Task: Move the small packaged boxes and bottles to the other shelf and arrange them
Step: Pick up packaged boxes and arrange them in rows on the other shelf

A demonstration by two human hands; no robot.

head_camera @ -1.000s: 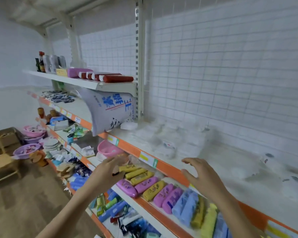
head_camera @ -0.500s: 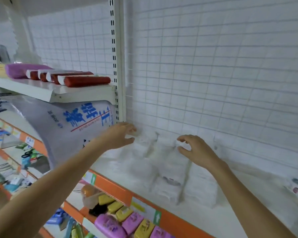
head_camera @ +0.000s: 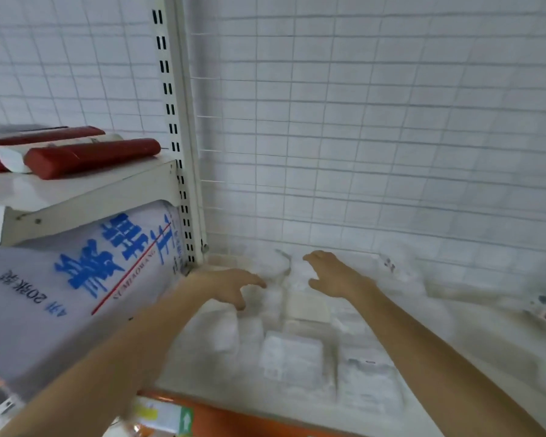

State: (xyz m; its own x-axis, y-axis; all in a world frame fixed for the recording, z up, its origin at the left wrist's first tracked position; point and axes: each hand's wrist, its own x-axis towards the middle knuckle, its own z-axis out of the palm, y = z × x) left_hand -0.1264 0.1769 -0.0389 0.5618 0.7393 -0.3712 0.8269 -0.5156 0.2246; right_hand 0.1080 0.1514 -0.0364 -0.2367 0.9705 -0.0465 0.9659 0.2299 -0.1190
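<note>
White wire-grid back panel (head_camera: 391, 121), slotted metal upright (head_camera: 177, 127), pale shelf (head_camera: 473, 351) with orange front edge (head_camera: 234, 417), soft even light

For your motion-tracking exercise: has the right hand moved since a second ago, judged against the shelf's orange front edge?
Yes. The right hand has gone from over the orange front edge deep toward the wire grid back wall.

Both forearms are bare and extend forward from the lower edge of the head view, converging toward the centre. Left hand (head_camera: 230, 287): palm down, fingers (head_camera: 252, 282) spread and loosely curved, thumb pointing downward; nothing gripped. Right hand (head_camera: 333, 274): palm down, wrist slightly raised, fingers reaching forward and to the left, relaxed. Motion blur prevents confirming whether either hand's fingertips make contact below. The hands are near each other, not touching.
</note>
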